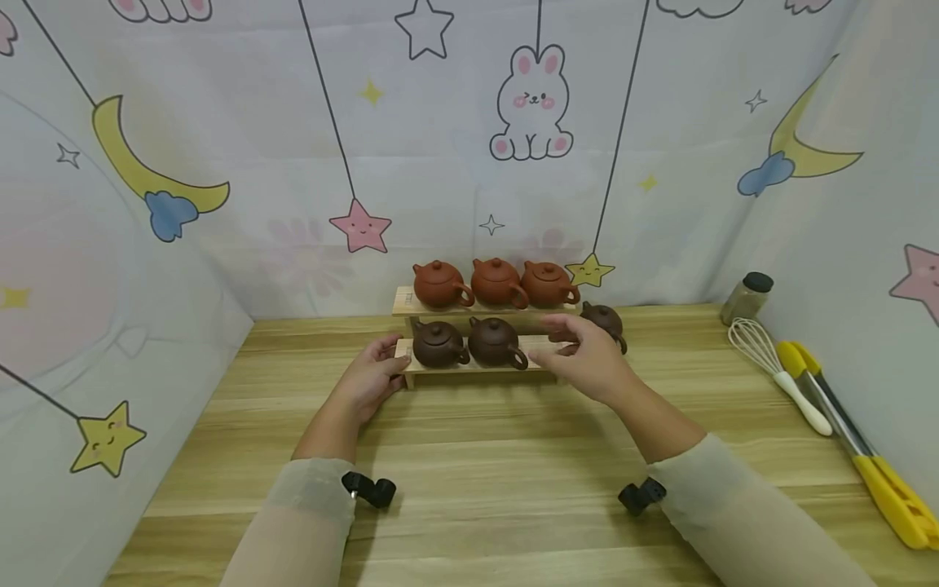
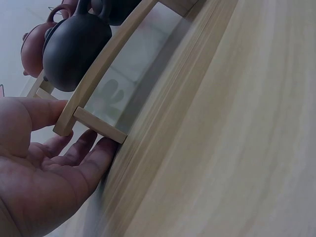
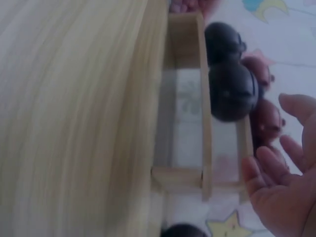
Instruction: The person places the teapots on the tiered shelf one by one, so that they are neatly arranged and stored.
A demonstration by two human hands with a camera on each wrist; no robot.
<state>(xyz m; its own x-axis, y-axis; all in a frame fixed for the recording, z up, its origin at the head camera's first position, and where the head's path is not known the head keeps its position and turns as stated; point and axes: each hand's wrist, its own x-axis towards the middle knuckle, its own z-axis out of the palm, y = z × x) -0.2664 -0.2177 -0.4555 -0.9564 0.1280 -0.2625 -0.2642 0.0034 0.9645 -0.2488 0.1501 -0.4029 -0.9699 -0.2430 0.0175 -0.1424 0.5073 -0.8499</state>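
Two dark brown teapots (image 1: pixel 438 346) stand side by side on the low front wooden stand (image 1: pixel 469 369). My left hand (image 1: pixel 364 381) pinches that stand's left end, thumb on top and fingers curled beneath, as the left wrist view shows. Over the stand's right end is my right hand (image 1: pixel 590 359), its fingers apart and holding nothing in the right wrist view. A third dark teapot (image 1: pixel 601 316) sits on the table right of the stands, partly hidden by the right hand. Behind, three reddish-brown teapots (image 1: pixel 438 285) line the higher stand (image 1: pixel 405 302).
Along the right side of the wood-grain table (image 1: pixel 469 489) lie a whisk (image 1: pixel 795 395) and yellow-ended tongs (image 1: pixel 880 469), with a black-capped jar (image 1: pixel 747 298) at the back. A printed cloth (image 1: pixel 469 179) hangs behind and at both sides.
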